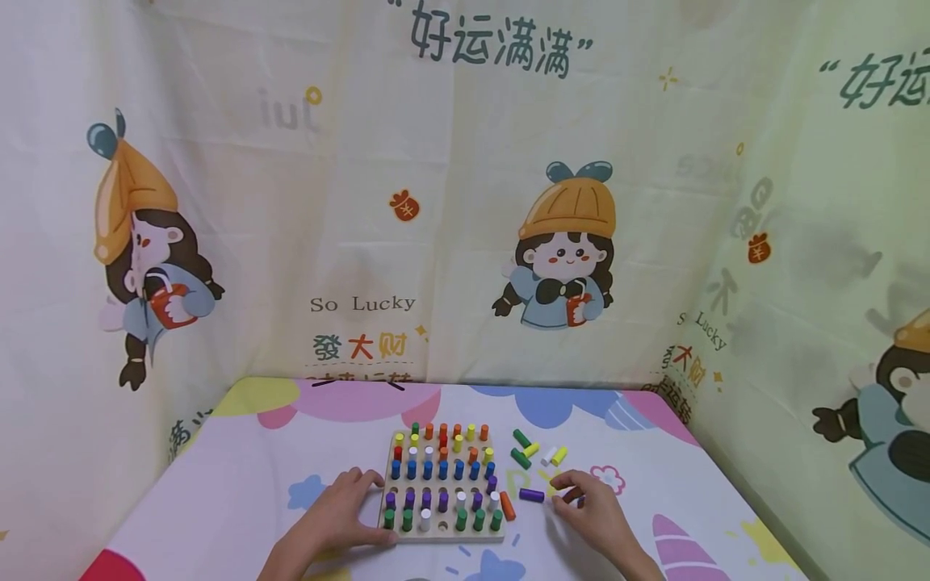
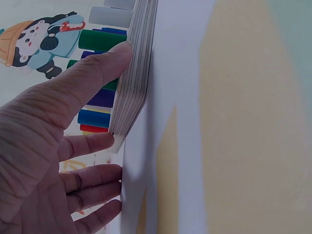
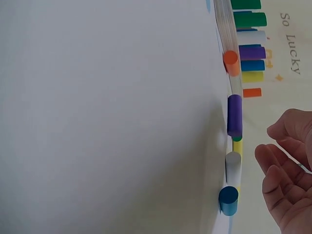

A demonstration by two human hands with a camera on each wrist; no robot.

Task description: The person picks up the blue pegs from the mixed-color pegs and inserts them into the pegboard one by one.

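Observation:
A wooden pegboard [image 1: 445, 537] stands on the table, filled with coloured pegs in rows, a few holes bare. My left hand [image 1: 336, 512] rests at its left side. In the left wrist view its thumb [image 2: 109, 61] presses the board's edge, and the straight index finger reaches the side near the corner. To the right of the board, my right hand [image 1: 594, 516] hovers with loosely bent fingers and nothing between them. Nearest to those fingertips lies a purple peg [image 1: 532, 495] on its side. An orange peg [image 1: 507, 506] lies against the board's right edge.
Loose green pegs [image 1: 521, 458], yellow pegs [image 1: 559, 456] and a white peg [image 1: 548, 457] lie beyond the right hand. A blue peg [image 3: 228, 201] shows in the right wrist view. Printed cloth [image 1: 465, 242] hangs at the back and sides of the table.

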